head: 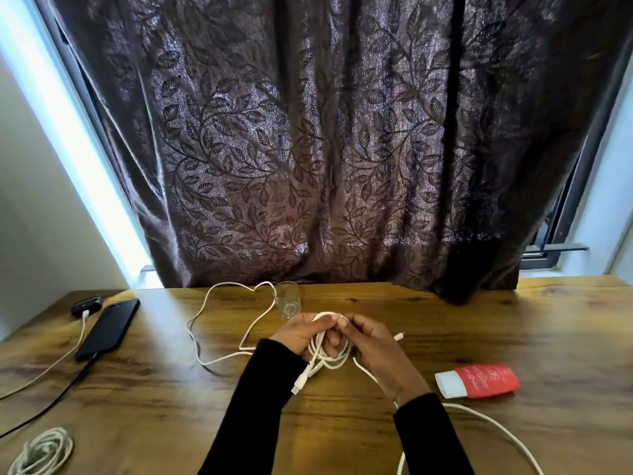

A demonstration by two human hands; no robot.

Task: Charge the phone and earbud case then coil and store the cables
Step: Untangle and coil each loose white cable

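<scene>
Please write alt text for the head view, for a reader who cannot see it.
Both hands, left hand and right hand, hold a half-coiled white cable above a wooden table. At far left a black phone and dark earbud case lie plugged in.

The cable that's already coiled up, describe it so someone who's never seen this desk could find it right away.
Start at the wooden table and go to its near left corner, well in front of the black phone. The coiled cable lies there alone as a flat, finished bundle of pale loops. Unlike the white cable in the hands at the middle, nobody touches it and no loose end trails off.
</scene>
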